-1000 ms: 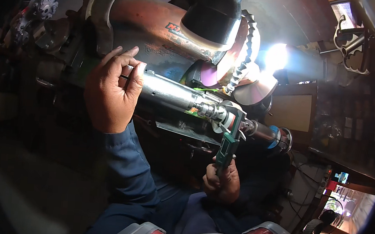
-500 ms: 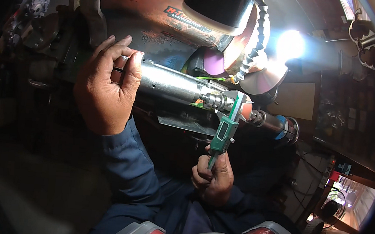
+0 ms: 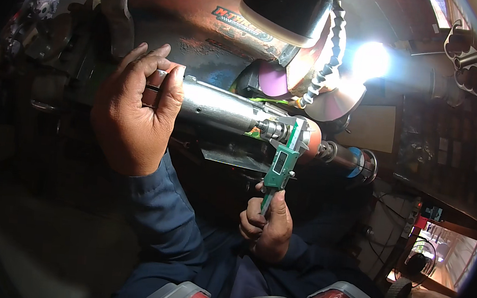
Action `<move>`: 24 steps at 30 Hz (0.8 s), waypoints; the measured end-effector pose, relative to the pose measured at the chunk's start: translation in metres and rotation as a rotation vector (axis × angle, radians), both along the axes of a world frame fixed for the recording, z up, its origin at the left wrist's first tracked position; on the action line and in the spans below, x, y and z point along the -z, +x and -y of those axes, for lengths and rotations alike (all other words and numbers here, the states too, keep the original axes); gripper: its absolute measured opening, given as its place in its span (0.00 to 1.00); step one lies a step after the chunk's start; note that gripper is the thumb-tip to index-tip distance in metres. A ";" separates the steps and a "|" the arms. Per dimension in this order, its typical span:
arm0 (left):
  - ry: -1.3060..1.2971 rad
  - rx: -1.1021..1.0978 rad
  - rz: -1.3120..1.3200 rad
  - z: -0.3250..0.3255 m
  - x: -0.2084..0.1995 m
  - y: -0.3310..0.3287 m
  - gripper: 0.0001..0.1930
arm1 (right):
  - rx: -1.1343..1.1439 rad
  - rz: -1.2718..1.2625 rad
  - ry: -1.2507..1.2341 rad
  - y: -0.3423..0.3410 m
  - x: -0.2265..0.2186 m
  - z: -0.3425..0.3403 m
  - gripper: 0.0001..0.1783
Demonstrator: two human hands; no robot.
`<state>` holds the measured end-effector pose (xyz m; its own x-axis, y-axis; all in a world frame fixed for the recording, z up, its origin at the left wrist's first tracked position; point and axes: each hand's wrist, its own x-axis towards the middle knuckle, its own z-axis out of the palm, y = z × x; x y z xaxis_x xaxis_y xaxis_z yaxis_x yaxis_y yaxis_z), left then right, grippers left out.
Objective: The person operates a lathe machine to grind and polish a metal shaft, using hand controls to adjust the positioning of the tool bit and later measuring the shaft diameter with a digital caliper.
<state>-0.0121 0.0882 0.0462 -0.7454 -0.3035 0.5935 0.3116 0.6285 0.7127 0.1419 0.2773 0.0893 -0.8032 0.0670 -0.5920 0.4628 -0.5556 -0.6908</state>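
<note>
My left hand is closed around the left end of a shiny metal cylinder on the machine, thumb on the near side. In my right hand is a digital caliper with a green body, gripped by the lower end of its beam. The caliper stands nearly upright, its jaws up at a small bright metal workpiece between the cylinder and a round orange-red part. Whether the jaws touch the workpiece I cannot tell.
Above sit a purple grinding wheel, a segmented coolant hose, a worn orange machine housing and a black lamp hood. A bright lamp glares behind. To the right is a metal holder with a blue ring; a fan stands lower right.
The caliper and my right hand have shifted slightly left along the workpiece. My left hand keeps its place on the cylinder.
</note>
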 end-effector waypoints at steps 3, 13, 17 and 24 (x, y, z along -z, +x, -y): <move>0.042 0.007 0.025 0.000 0.000 0.000 0.07 | -0.005 0.022 0.005 -0.002 -0.002 0.001 0.22; -0.003 0.018 0.002 0.001 0.001 0.000 0.09 | -0.036 0.186 0.108 -0.004 -0.009 -0.003 0.32; -0.022 0.004 0.003 0.005 0.003 0.001 0.10 | -0.063 0.357 0.022 -0.019 -0.038 -0.011 0.32; -0.006 0.005 -0.003 0.003 0.005 0.002 0.10 | -0.030 0.310 0.067 -0.012 -0.029 -0.007 0.32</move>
